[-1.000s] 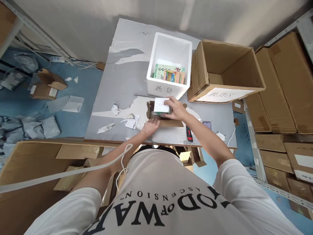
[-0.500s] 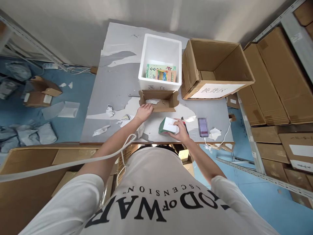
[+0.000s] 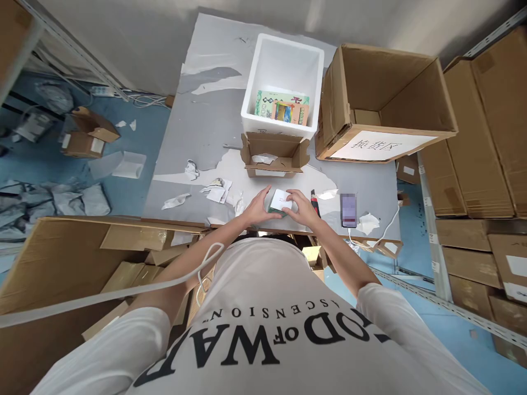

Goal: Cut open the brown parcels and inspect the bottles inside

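Observation:
A small white-and-green box (image 3: pixel 280 201) is near the table's front edge, its white face up. My right hand (image 3: pixel 303 210) grips its right side, with fingers on top and thumb at the near corner. At its left side, my left hand (image 3: pixel 259 207) is open, thumb and fingers spread apart; whether it touches the box I cannot tell. Just beyond stands an open brown carton (image 3: pixel 275 159) with crumpled white paper (image 3: pixel 264 158) inside. A red-and-black cutter (image 3: pixel 315 203) lies right of my right hand.
At the back stand a white foam box (image 3: pixel 252 104) holding colourful packages (image 3: pixel 284 107) and a large open cardboard box (image 3: pixel 329 126). A phone (image 3: pixel 348 210) with a white cable lies to the right. Paper scraps (image 3: pixel 218 190) are scattered left. A pale hose (image 3: pixel 164 282) crosses my left arm.
My left hand has let go of the brown carton and come down to the left side of the small box. My right hand still grips that box. The camera view has shifted.

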Tool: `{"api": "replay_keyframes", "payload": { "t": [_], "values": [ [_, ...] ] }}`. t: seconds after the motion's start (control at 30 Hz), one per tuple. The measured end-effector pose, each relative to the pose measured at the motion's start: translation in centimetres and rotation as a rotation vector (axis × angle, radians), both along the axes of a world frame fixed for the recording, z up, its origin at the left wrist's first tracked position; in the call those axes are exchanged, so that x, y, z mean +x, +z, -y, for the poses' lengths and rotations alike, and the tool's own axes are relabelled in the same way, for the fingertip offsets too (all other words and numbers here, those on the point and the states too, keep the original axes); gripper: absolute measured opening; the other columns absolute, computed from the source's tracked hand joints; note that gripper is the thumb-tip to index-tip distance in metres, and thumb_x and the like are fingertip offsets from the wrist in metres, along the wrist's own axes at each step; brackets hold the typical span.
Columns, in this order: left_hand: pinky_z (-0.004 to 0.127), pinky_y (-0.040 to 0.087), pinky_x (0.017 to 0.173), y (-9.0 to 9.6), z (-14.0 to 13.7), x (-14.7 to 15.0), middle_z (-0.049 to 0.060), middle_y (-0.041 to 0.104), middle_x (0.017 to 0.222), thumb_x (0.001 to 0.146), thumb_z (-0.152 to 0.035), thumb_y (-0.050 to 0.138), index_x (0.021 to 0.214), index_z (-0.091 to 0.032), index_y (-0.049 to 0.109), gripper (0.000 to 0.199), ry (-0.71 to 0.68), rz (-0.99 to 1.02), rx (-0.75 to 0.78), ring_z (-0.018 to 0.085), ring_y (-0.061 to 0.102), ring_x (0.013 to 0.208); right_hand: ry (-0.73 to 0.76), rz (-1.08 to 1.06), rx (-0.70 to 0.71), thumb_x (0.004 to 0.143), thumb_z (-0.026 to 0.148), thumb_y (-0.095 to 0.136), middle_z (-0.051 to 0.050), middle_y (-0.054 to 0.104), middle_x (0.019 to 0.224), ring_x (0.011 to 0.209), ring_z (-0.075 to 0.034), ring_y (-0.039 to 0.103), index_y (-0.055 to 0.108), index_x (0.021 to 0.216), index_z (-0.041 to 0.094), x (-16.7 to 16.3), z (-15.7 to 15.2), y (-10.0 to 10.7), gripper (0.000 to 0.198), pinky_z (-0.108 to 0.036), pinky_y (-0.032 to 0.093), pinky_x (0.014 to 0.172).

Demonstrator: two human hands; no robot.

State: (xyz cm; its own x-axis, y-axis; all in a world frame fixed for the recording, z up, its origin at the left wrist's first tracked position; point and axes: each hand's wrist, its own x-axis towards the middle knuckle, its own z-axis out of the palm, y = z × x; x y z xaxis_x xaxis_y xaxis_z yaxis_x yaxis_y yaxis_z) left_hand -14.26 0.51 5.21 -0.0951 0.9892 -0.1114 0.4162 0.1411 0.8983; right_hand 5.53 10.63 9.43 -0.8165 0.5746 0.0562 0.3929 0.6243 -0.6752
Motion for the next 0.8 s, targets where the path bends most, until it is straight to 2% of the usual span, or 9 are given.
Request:
{"api": "replay_keyframes", "payload": {
  "t": [0.1,0.2,0.33,0.43,0.5,0.57,0.67,0.73,0.8],
  "values": [
    [0.051,0.037,0.111,-0.9,-1.0,1.0,0.019,0.037,0.152,0.065,-0.061,0.077,0.149,-0.018,0.030,0.106,-0.012,0.175,-0.021,0.036,0.038,0.139,0.083,0.193,0.050,0.085,0.040,0.061,-0.015,0.052,0.133,0.119,-0.027,0.054,0.051,0.112,0.020,-0.6,-0.8,1.7,0.035,-0.039,0.047,0.092],
    [0.051,0.036,0.112,-1.4,-0.9,1.1,0.020,0.034,0.153,0.065,-0.060,0.078,0.150,-0.017,0.027,0.108,-0.091,0.236,-0.038,0.036,0.035,0.141,0.209,0.411,0.132,0.084,0.040,0.063,-0.015,0.052,0.131,0.110,-0.028,0.058,0.050,0.117,0.018,-1.3,-1.1,3.6,0.042,-0.039,0.048,0.086],
    [0.052,0.032,0.114,-1.6,-0.8,0.9,0.022,0.032,0.153,0.050,-0.053,0.087,0.148,-0.015,0.027,0.121,-0.116,0.138,-0.009,0.037,0.032,0.142,0.310,0.638,0.301,0.087,0.036,0.059,-0.018,0.055,0.123,0.104,-0.031,0.059,0.049,0.122,0.013,-3.1,0.2,5.7,0.043,-0.043,0.046,0.088],
    [0.050,0.034,0.113,-1.3,-1.5,0.9,0.020,0.039,0.148,0.052,-0.042,0.088,0.143,-0.016,0.031,0.111,-0.097,0.026,0.040,0.036,0.041,0.137,0.310,0.725,0.404,0.087,0.030,0.054,-0.025,0.052,0.128,0.108,-0.036,0.057,0.045,0.128,0.010,-4.4,1.5,6.3,0.047,-0.044,0.047,0.085],
    [0.049,0.038,0.110,-1.1,-1.9,1.0,0.019,0.043,0.144,0.055,-0.037,0.087,0.140,-0.016,0.034,0.102,-0.068,-0.017,0.061,0.035,0.046,0.132,0.292,0.735,0.419,0.088,0.029,0.052,-0.028,0.051,0.130,0.110,-0.038,0.057,0.043,0.131,0.009,-4.7,1.4,6.4,0.048,-0.044,0.048,0.084],
    [0.049,0.042,0.107,-0.9,-2.2,1.2,0.018,0.048,0.139,0.053,-0.037,0.088,0.137,-0.016,0.037,0.100,-0.056,-0.031,0.062,0.035,0.050,0.127,0.237,0.683,0.314,0.091,0.029,0.046,-0.025,0.060,0.120,0.102,-0.035,0.061,0.043,0.131,0.010,-4.4,0.1,6.2,0.044,-0.043,0.049,0.083],
    [0.048,0.045,0.101,-0.9,-2.0,1.3,0.016,0.053,0.133,0.050,-0.039,0.090,0.134,-0.018,0.039,0.101,-0.059,-0.014,0.047,0.034,0.054,0.122,0.018,0.414,0.014,0.098,0.034,0.032,-0.012,0.069,0.098,0.085,-0.025,0.066,0.043,0.132,0.017,-3.3,-2.8,4.9,0.040,-0.037,0.051,0.078],
    [0.048,0.045,0.102,-0.9,-1.7,1.4,0.015,0.053,0.134,0.050,-0.040,0.090,0.137,-0.019,0.037,0.104,-0.057,-0.003,0.046,0.034,0.053,0.123,-0.171,0.242,-0.166,0.099,0.041,0.029,-0.008,0.068,0.099,0.076,-0.020,0.066,0.040,0.134,0.019,-2.8,-4.2,3.3,0.042,-0.034,0.053,0.073],
    [0.048,0.043,0.104,-0.9,-1.3,1.3,0.017,0.049,0.139,0.049,-0.040,0.090,0.142,-0.019,0.031,0.112,-0.049,0.001,0.060,0.034,0.050,0.127,-0.307,0.208,-0.255,0.098,0.041,0.033,-0.009,0.067,0.104,0.074,-0.019,0.066,0.039,0.135,0.018,-2.6,-4.4,1.5,0.044,-0.034,0.054,0.072]
  ]
}}
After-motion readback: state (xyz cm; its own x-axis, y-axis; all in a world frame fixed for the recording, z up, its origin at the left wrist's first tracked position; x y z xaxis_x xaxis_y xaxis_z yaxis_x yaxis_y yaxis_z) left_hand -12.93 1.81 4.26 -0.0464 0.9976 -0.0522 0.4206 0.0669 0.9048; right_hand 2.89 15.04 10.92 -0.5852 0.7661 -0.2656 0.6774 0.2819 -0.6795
